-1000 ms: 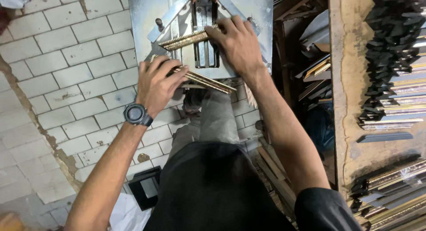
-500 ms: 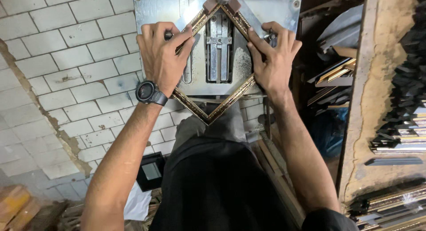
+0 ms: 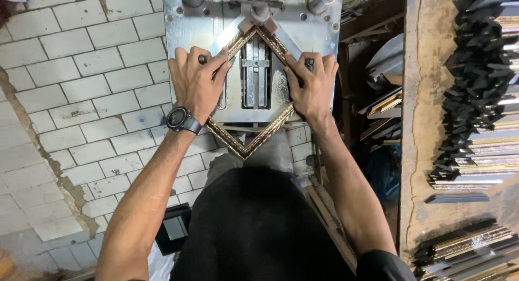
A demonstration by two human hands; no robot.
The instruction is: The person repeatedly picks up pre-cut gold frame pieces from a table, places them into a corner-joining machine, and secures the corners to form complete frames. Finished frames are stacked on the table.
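Observation:
A small gold and brown picture frame (image 3: 250,145) lies as a diamond on the grey metal machine table (image 3: 186,27). Its far corner sits under the machine's central clamp head (image 3: 258,15). My left hand (image 3: 195,84), with a dark wristwatch (image 3: 178,119) on the wrist, presses down on the frame's left side. My right hand (image 3: 312,86) presses on the right side. The frame's near corner hangs past the table's front edge, above my lap. A slotted metal block (image 3: 254,78) shows inside the frame.
White floor tiles (image 3: 81,97) lie to the left. A wooden bench (image 3: 419,124) on the right carries stacked frame mouldings (image 3: 481,113), with more mouldings (image 3: 465,251) at the lower right. A dark square object (image 3: 173,229) rests on the floor by my left leg.
One second ago my hands held loose moulding strips crossed on the table. Since then the pieces stand as a closed diamond, pushed up under the clamp head, with one hand flat on each side.

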